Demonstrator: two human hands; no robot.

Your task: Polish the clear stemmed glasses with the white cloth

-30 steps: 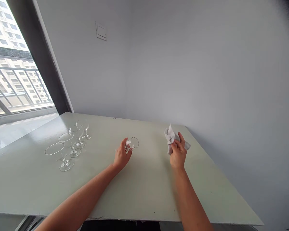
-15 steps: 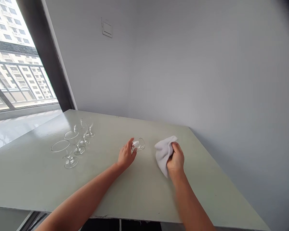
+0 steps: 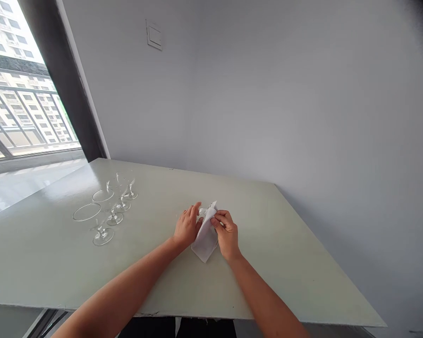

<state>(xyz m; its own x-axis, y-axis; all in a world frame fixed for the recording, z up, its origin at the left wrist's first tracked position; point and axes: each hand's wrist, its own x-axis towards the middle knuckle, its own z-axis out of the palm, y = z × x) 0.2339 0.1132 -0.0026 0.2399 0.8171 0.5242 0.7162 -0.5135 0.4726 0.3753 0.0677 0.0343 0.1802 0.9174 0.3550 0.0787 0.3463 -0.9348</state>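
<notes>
Two-handed grip, left hand [image 3: 187, 226] and right hand [image 3: 226, 233] both nearly closed on a white cloth [image 3: 206, 239] bunched around a mostly hidden glass [image 3: 201, 212], cloth interposed against bare-skin contact, four stemmed glasses [image 3: 114, 218] grouped well apart leftward.

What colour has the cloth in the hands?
Pale white-grey, without pattern: the cloth shows best in the head view.

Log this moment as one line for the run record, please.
left hand: grips stemmed glass | right hand: pinches white cloth against glass | nearby: four stemmed glasses on pale tabletop
</notes>
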